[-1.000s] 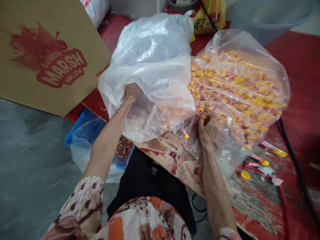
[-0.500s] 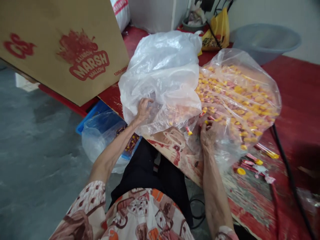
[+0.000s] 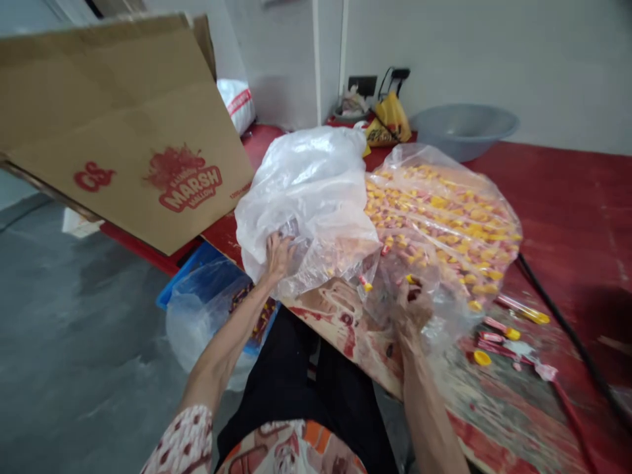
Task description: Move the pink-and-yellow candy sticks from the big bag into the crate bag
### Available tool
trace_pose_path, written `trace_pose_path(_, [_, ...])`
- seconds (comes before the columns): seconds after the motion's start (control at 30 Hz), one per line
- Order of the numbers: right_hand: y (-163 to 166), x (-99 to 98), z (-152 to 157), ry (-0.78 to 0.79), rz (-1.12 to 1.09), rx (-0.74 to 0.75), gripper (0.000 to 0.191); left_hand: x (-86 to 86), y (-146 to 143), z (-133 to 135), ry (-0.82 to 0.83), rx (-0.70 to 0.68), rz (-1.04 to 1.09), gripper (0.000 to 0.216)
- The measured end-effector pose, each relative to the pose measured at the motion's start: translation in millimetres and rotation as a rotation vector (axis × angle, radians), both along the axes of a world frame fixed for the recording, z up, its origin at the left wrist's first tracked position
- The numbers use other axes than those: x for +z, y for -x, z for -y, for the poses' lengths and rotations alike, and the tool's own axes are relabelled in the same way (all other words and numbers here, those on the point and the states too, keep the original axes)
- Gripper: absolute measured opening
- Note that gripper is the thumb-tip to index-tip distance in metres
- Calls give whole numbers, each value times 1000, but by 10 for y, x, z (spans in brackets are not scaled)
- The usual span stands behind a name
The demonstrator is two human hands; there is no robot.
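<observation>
The left hand [image 3: 278,253] grips the bunched near edge of the clear bag [image 3: 316,197], fingers curled into the plastic. The right hand [image 3: 413,304] is closed on another fold of the same bag, lower and to the right, partly veiled by the film. The bag lies on the red tabletop [image 3: 567,210], its right half packed with yellow-and-red sweets [image 3: 444,217], its left half puffed up and nearly empty. A few loose sweets [image 3: 494,339] lie on the tabletop just right of the right hand. A cardboard box [image 3: 123,138] printed "MARSH" leans at the left. A blue crate [image 3: 182,280] lined with plastic sits below the tabletop's edge. A grey basin [image 3: 464,128] stands behind the bag.
</observation>
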State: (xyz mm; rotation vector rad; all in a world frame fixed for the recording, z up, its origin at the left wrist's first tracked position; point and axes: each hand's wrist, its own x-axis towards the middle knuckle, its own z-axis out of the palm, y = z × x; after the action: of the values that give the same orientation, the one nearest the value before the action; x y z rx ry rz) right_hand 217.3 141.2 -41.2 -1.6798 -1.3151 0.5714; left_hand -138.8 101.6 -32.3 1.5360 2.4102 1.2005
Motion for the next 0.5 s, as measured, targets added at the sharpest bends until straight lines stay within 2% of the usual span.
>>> trace_pose_path(0.17, [43, -99, -6, -43, 90, 82, 36, 90, 7, -61, 163, -43, -169, 9])
trace_pose_path(0.27, [54, -127, -10, -95, 65, 95, 39, 106, -12, -64, 253, -96, -200, 15])
trace_pose_path(0.4, [31, -153, -18, -120, 7, 30, 53, 123, -40, -24, 215, -201, -132, 37])
trace_pose_path(0.5, [23, -184, -44, -83, 58, 95, 56, 194, -60, -8, 191, -230, 22, 52])
